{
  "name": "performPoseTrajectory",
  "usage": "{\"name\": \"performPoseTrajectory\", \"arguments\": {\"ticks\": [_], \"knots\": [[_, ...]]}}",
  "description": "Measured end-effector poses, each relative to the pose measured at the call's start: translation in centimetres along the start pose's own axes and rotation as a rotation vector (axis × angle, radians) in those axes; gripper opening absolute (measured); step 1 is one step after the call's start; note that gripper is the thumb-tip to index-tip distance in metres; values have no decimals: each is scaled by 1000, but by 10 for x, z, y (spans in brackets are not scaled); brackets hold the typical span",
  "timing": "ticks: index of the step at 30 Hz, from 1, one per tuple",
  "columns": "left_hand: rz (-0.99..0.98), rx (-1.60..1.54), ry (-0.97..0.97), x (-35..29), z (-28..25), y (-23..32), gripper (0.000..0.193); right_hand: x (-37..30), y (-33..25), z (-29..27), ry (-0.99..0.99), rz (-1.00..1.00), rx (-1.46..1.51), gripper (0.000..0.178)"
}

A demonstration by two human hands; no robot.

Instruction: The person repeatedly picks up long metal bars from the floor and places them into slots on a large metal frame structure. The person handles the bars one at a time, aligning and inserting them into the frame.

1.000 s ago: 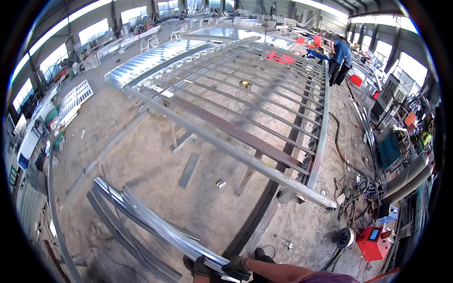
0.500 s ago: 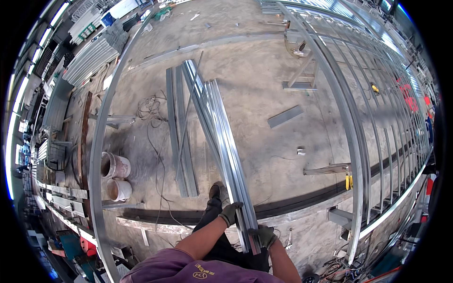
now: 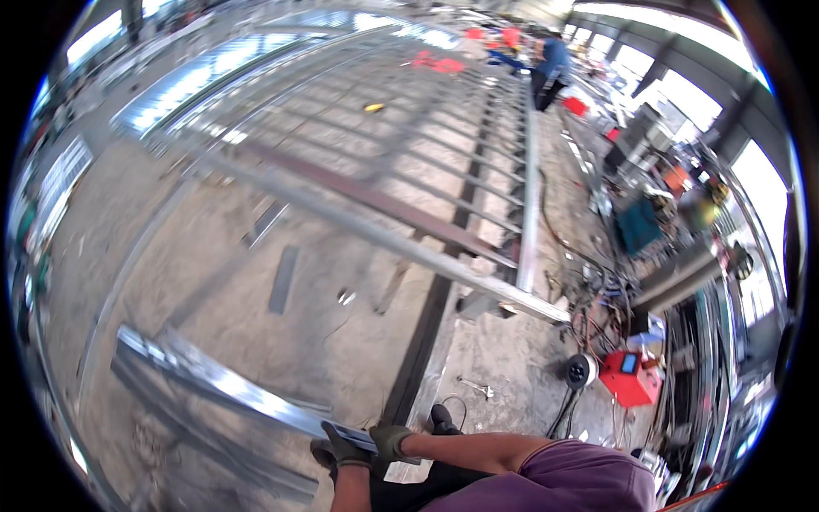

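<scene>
A bundle of long, shiny metal profiles stretches away from me to the upper left, tilted across the view. My left hand, in a dark grey-green glove, is closed round it near its close end. Just to the right, my gloved right hand grips the very end of the same profiles. Exactly how the fingers sit beneath them is hidden. More grey profiles lie on the floor left of the bundle, blurred.
A large barred metal frame spans the middle, with a yellow tool in it. A grey flat strip lies on the floor. To the right stand a red machine and a cable reel. A person stands far off.
The view has swung to the right, bringing the barred frame to the middle and the red machine into sight. Both hands still hold the profiles, which now point to the upper left.
</scene>
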State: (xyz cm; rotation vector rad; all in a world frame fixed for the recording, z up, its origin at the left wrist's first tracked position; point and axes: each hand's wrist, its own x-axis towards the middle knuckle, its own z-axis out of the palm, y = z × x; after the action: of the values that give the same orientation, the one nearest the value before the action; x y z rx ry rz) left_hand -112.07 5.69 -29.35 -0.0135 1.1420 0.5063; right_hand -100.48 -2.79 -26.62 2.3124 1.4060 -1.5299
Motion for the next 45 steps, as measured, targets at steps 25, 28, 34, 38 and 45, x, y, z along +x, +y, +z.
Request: {"name": "performPoseTrajectory", "arguments": {"ticks": [25,28,34,38,45], "knots": [[-31,197,-41,20,-118,29,56,-361,46,10,-184,296,145,77],[-16,180,-100,-27,-61,14,52,-381,87,15,-112,305,179,73],[157,262,-355,-48,45,-19,46,-377,219,13,68,117,245,78],[465,460,-550,-108,149,-56,48,-388,296,-18,173,-16,296,76],[472,255,-822,-233,352,-125,49,-469,384,-141,618,-170,285,68]]}}
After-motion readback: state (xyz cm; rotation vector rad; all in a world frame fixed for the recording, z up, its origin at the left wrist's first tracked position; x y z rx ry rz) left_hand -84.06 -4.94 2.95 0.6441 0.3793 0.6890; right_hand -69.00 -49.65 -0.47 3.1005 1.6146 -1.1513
